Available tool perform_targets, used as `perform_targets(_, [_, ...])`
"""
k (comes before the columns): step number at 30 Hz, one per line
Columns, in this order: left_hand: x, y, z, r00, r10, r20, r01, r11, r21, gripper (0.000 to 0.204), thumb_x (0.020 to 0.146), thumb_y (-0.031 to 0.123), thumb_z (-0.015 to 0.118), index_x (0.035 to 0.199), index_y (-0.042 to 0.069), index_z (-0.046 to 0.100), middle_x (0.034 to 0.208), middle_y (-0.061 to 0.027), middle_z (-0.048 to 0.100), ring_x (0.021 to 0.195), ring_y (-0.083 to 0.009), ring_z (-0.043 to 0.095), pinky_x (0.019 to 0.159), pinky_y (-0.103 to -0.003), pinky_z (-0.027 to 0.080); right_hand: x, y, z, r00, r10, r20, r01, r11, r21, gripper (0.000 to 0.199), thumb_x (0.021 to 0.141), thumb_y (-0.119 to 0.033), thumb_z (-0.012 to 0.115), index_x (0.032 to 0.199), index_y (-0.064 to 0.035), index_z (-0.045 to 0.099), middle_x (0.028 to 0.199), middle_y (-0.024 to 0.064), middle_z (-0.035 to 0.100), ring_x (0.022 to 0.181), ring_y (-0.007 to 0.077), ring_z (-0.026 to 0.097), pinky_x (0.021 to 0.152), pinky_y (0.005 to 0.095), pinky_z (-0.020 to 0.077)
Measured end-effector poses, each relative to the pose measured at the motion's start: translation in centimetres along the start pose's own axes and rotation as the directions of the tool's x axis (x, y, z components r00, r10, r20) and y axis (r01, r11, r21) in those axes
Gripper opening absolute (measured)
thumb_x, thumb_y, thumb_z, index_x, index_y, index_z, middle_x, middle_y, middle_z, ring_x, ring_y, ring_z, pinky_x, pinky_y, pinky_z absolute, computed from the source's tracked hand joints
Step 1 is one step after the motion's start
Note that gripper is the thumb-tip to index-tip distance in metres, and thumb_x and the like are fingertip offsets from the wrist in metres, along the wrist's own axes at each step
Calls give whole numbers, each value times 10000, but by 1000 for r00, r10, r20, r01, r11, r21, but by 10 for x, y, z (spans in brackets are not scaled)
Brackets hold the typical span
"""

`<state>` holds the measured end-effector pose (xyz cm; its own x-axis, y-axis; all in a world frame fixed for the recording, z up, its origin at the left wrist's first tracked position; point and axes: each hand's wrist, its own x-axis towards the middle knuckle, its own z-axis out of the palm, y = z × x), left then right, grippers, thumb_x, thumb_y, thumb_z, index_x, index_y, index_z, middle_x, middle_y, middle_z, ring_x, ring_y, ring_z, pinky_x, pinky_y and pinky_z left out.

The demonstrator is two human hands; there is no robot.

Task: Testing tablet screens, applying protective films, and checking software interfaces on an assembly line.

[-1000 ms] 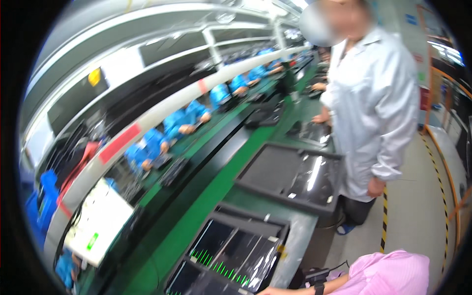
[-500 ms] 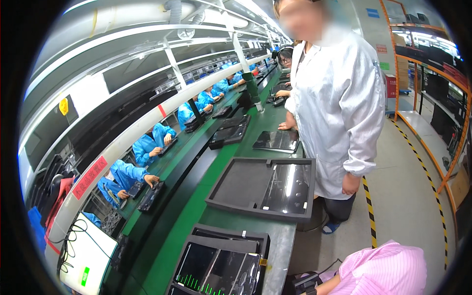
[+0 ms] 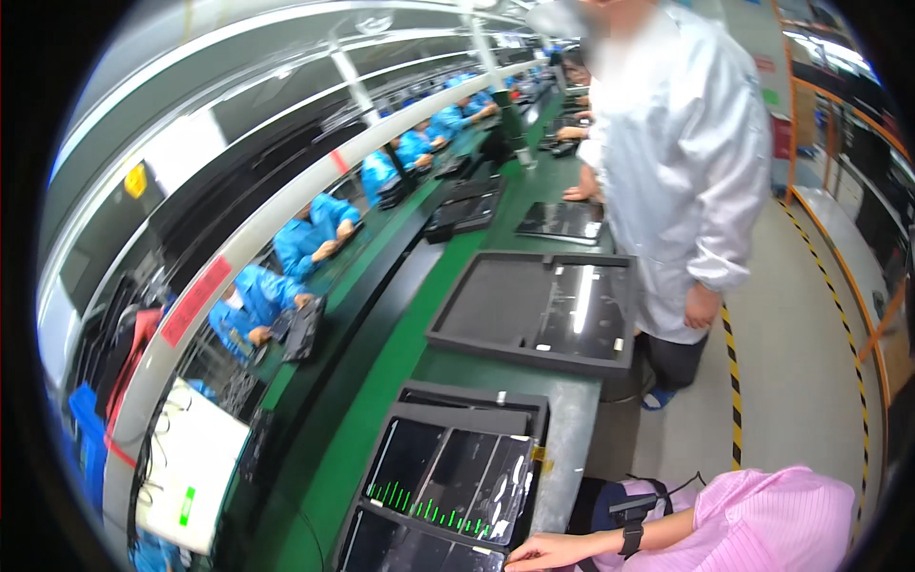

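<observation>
Hand [image 3: 545, 550] in pink sleeve rests on dark panel [image 3: 448, 481].

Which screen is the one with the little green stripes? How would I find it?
Follow the green conveyor line to its near end, where the right hand in a pink sleeve rests. Beside that hand a dark glossy panel lies in a black tray. It alone shows a row of short green bars; the next tray up the line shows only a white glare.

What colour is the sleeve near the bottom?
Pink, with fine stripes: the sleeve, seen in the head view.
</observation>
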<state>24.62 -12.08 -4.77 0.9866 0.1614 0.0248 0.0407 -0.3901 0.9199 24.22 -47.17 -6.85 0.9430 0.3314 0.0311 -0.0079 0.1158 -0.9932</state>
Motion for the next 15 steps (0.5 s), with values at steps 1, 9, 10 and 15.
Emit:
perform_targets(1, [1,-1,1,1000,15,14,-16,998,61,654,787,-12,621,1361,55,316,1202,-154,455,1010,-212,458,938,-330,352,2,2,2,999,-51,-20,51,998,29,327,902,-338,530,867,-51,685,694,11,618,591,62,511,537,238,422])
perform_targets(9, [23,-25,10,985,170,7,-170,985,-16,545,821,60,623,1309,18,383,1167,-143,493,1012,-205,488,894,-311,400,8,22,11,988,-137,-71,144,984,107,349,906,-343,527,843,-40,689,687,15,626,558,60,489,531,235,416])
perform_targets(10, [26,-26,11,986,164,10,-164,986,-34,550,817,60,629,1307,17,384,1157,-140,499,1002,-201,494,884,-306,405,8,23,9,988,-131,-78,139,986,97,351,906,-343,526,840,-39,689,686,16,627,554,60,486,530,234,415])
perform_targets(15, [22,-32,10,997,73,5,-72,995,-69,577,795,60,661,1301,10,386,1103,-123,529,954,-180,523,837,-283,433,7,26,4,986,-154,-56,159,984,79,349,905,-330,533,831,-25,685,666,5,623,530,62,472,504,221,389])
